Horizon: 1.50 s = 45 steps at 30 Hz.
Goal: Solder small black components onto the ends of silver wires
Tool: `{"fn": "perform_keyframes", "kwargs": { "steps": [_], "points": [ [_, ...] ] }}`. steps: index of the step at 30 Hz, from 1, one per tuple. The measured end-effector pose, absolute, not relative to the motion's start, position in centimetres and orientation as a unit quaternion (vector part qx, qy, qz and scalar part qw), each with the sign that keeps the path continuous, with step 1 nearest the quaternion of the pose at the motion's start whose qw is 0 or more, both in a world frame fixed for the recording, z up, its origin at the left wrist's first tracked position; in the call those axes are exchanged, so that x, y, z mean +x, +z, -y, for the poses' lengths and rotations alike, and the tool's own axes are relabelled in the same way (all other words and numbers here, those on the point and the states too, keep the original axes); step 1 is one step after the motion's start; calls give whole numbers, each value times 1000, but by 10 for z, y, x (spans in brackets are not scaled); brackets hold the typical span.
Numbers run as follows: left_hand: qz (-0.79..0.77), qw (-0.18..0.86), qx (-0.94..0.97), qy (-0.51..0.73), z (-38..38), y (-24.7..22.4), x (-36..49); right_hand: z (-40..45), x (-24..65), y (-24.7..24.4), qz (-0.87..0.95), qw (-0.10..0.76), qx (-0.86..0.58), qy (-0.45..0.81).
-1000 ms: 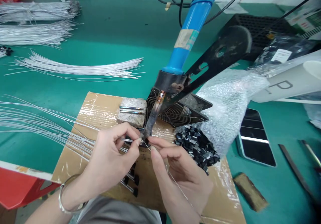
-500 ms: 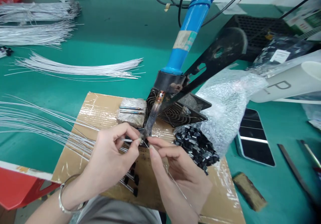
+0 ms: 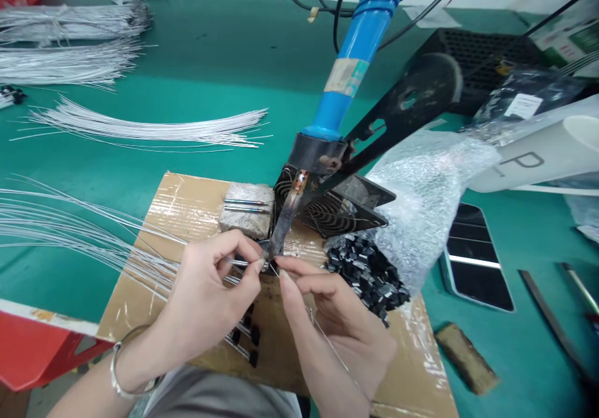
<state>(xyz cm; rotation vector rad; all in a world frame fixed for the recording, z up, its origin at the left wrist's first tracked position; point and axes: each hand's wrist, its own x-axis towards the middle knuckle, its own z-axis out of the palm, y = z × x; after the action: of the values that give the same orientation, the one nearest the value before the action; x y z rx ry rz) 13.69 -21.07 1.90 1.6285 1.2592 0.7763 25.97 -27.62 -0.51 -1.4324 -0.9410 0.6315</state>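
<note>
My left hand [image 3: 210,299] pinches a thin cable between thumb and forefinger, its end at the tip of the soldering iron [image 3: 284,221]. The iron's blue handle [image 3: 352,62] is fixed in a black metal bracket [image 3: 397,115] and slants down. Closed around a strand of solder wire [image 3: 333,347], my right hand [image 3: 337,330] brings it to the same spot from the right. The fingertips hide most of the joint there. White cables [image 3: 112,243] trail leftward from under my left hand. Below it, several cable ends with black connectors [image 3: 253,346] lie on the cardboard [image 3: 163,218].
Beside the iron are a wrapped block [image 3: 246,221] with two thin pieces on top and a black fan [image 3: 327,209]. To the right lie loose black connectors [image 3: 367,274], a bubble-wrap bag [image 3: 421,187], a phone [image 3: 477,259] and a brown block [image 3: 467,357]. A white cable bundle [image 3: 150,128] lies behind.
Both hands stay almost exactly where they were, still at the iron's tip. The whole view has shifted very slightly; nothing was picked up or let go.
</note>
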Motion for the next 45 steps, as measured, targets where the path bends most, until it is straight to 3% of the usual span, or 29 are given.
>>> {"fn": "perform_keyframes", "kwargs": {
  "steps": [18,45],
  "points": [
    [-503,438,669,328,212,19,137,277,263,-12,430,621,-601,261],
    [-545,500,609,287,205,16,135,277,266,-18,424,607,-596,312]
  ]
}}
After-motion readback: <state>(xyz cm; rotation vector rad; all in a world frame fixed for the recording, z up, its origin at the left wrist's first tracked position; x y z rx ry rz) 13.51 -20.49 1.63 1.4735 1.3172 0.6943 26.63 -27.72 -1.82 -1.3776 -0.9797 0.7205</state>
